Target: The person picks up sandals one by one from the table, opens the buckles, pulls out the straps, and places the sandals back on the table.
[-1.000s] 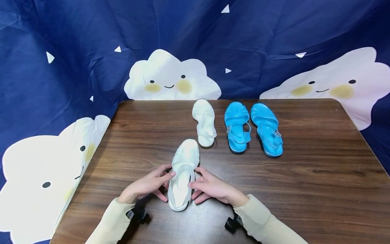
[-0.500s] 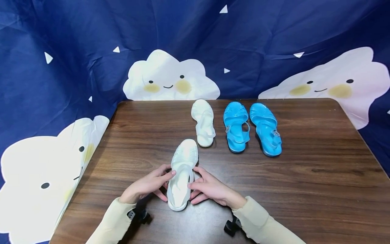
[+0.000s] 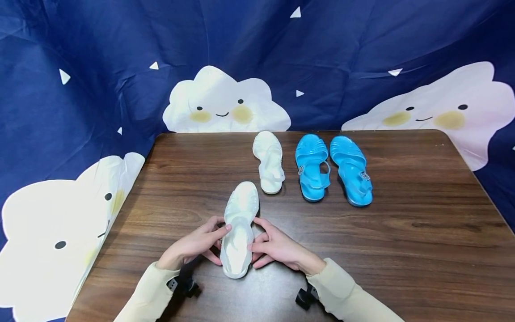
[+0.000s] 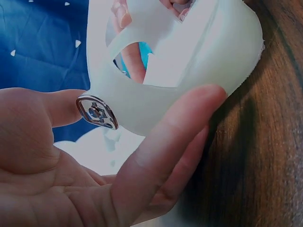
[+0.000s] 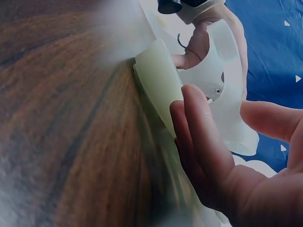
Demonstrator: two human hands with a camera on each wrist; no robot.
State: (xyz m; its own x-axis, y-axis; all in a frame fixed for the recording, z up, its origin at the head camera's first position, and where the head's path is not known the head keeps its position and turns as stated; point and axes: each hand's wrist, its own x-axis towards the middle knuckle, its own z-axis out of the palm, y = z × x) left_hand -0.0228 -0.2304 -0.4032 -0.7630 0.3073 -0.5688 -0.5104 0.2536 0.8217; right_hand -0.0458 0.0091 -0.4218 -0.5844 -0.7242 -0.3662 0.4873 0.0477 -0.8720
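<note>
A translucent white jelly sandal (image 3: 242, 201) lies in front of me, toe pointing away, between my two hands. My left hand (image 3: 197, 243) holds its left side, thumb at the strap by a silver buckle (image 4: 97, 112) and fingers along the outer wall of the heel. From the right, my right hand (image 3: 279, 246) grips the other side, thumb on the strap edge and fingers against the sole's side (image 5: 158, 80). The sole sits right at the tabletop. A second white sandal (image 3: 270, 163) stands farther back, toe away.
Two blue jelly sandals (image 3: 313, 167) stand side by side at the back, right of the second white one. The wooden table (image 3: 422, 232) ends at a dark blue curtain (image 3: 322, 53) printed with clouds.
The front white sandal's toe has swung slightly to the left between my hands. Both hands keep their hold. The other sandals stay where they were.
</note>
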